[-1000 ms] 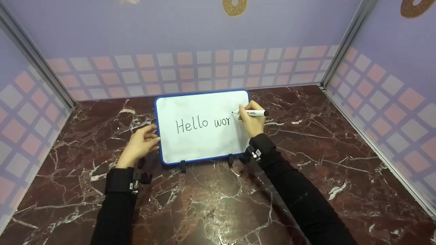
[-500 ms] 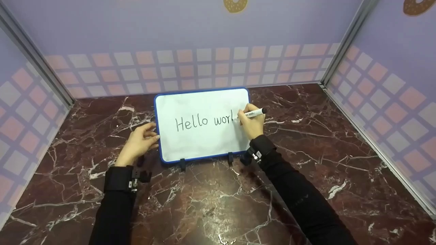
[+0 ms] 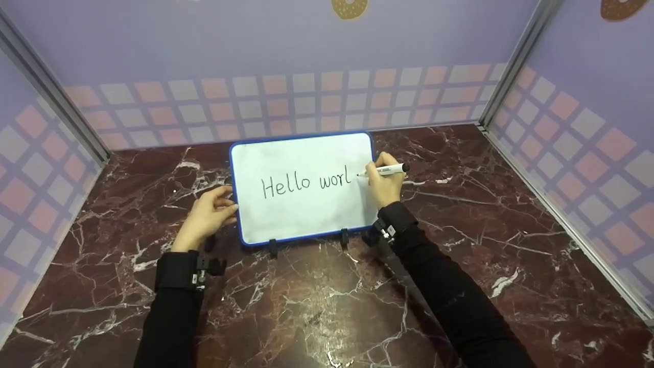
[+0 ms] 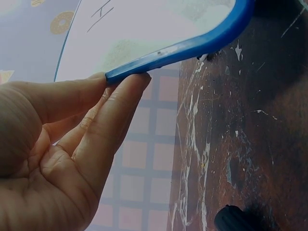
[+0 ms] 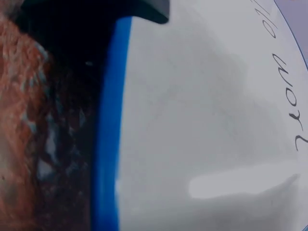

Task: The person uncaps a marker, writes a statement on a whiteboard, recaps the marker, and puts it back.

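A small whiteboard [image 3: 301, 214] with a blue frame leans back on black stand clips, reading "Hello worl" in black handwriting [image 3: 306, 181]. My left hand [image 3: 207, 212] pinches the board's left edge; the left wrist view shows the blue frame [image 4: 178, 54] between thumb and fingers. At the board's right side, my right hand [image 3: 386, 184] grips a white marker [image 3: 391, 169] with a black end. Its tip points left, right at the board's surface just past the "l". The right wrist view holds the board's lower part [image 5: 192, 120] and some letters, with hand and marker outside it.
Two black stand clips [image 3: 273, 248] hold the board's bottom edge on a dark red marbled tabletop [image 3: 317, 306]. Purple walls [image 3: 286, 46] with pink and white squares enclose the back and sides. A small black object [image 4: 233, 219] lies at the left wrist view's bottom.
The letter "l" has been added after "wor". My right hand with the marker first moved down along that stroke, then shifted slightly right. The left hand stays on the board's edge.
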Action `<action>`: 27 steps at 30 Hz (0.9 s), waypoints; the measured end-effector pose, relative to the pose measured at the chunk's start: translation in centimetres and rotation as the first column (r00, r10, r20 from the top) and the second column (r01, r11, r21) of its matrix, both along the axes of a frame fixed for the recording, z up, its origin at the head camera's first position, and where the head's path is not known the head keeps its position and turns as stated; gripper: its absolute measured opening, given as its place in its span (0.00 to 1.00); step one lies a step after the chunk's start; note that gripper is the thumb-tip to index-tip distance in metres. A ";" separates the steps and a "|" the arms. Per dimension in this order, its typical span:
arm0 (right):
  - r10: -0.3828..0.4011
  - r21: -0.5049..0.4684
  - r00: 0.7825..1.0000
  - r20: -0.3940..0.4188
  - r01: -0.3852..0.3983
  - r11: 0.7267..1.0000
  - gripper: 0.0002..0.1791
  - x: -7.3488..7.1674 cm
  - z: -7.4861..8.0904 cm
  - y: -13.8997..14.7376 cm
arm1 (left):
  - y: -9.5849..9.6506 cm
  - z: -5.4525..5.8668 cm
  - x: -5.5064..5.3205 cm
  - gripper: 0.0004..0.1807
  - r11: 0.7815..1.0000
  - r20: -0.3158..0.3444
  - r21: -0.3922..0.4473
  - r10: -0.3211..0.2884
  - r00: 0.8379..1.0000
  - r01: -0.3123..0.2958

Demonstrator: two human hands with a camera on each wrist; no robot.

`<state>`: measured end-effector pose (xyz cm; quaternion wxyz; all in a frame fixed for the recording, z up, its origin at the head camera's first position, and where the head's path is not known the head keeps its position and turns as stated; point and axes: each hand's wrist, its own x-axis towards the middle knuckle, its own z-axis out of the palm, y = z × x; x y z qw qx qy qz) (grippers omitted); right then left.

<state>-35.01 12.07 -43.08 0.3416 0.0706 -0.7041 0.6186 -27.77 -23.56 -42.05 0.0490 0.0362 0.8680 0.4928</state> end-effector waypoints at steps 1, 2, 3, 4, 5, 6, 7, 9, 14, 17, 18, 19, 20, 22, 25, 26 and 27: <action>-0.007 0.012 1.000 -0.002 0.007 1.000 0.23 -0.1 0.0 0.0 | 0.0 0.0 0.0 0.29 1.000 0.002 0.001 0.001 1.000 -0.001; -0.012 0.022 1.000 -0.002 0.012 1.000 0.23 -0.1 0.0 0.1 | 0.0 0.0 0.0 0.30 1.000 0.003 0.001 0.001 1.000 -0.001; -0.016 0.029 1.000 0.001 0.016 0.999 0.23 -0.2 0.0 0.1 | 0.0 0.0 0.1 0.30 1.000 0.004 0.000 -0.001 1.000 0.001; -0.016 0.034 1.000 0.005 0.015 0.999 0.23 -0.2 0.0 0.1 | 0.0 -0.1 0.1 0.30 1.000 0.005 0.000 -0.003 1.000 0.003; -0.012 0.036 1.000 0.011 0.011 0.999 0.23 -0.2 0.0 0.1 | 0.0 0.0 0.1 0.30 1.000 0.006 -0.001 -0.005 1.000 0.005; -0.006 0.033 1.000 0.018 0.005 0.999 0.23 -0.2 0.0 0.1 | 0.0 0.0 0.1 0.30 1.000 0.006 -0.002 -0.007 1.000 0.007; 0.001 0.030 1.000 0.023 -0.001 1.000 0.23 -0.2 0.0 0.1 | 0.0 0.0 0.1 0.30 1.000 0.005 -0.003 -0.008 1.000 0.008; 0.016 0.020 0.999 0.037 -0.017 1.000 0.22 -0.2 0.0 0.0 | -0.1 0.0 0.1 0.30 1.000 -0.004 -0.001 -0.008 1.000 0.007; -0.027 0.070 0.997 0.075 0.022 0.997 0.21 0.2 0.4 -0.2 | 0.0 0.1 0.1 0.29 1.000 -0.009 0.011 -0.002 1.000 0.002; -0.085 0.120 0.994 0.065 0.077 0.990 0.22 0.1 0.5 0.0 | 0.0 0.2 0.0 0.29 1.000 -0.004 0.012 -0.005 1.000 0.005; -0.094 0.127 0.994 0.059 0.086 0.988 0.23 0.1 0.5 0.0 | 0.0 0.2 0.1 0.29 1.000 -0.004 0.012 -0.005 1.000 0.005; -0.099 0.130 0.994 0.052 0.092 0.987 0.24 -0.2 0.3 0.2 | 0.0 0.2 0.1 0.29 1.000 -0.003 0.009 -0.006 1.000 0.006; -0.096 0.118 0.994 0.050 0.089 0.989 0.24 -0.3 0.4 0.2 | 0.0 0.1 0.1 0.29 1.000 -0.003 0.007 -0.006 1.000 0.006; -0.074 0.084 0.996 0.051 0.069 0.994 0.23 -0.4 0.5 0.2 | 0.0 0.1 0.1 0.29 1.000 -0.001 0.005 -0.007 1.000 0.007; -0.022 0.013 0.999 0.037 0.022 1.000 0.20 -0.7 0.6 0.2 | -0.1 0.1 0.1 0.30 1.000 -0.001 -0.002 -0.013 1.000 0.013; -0.007 -0.002 1.000 0.028 0.008 1.000 0.19 -0.8 0.7 0.2 | -0.1 0.1 0.1 0.30 1.000 0.002 0.000 -0.015 1.000 0.015; 0.004 -0.016 1.000 0.020 -0.004 1.000 0.17 -0.8 0.7 0.2 | -0.1 0.1 0.1 0.30 1.000 0.003 0.002 -0.016 1.000 0.016</action>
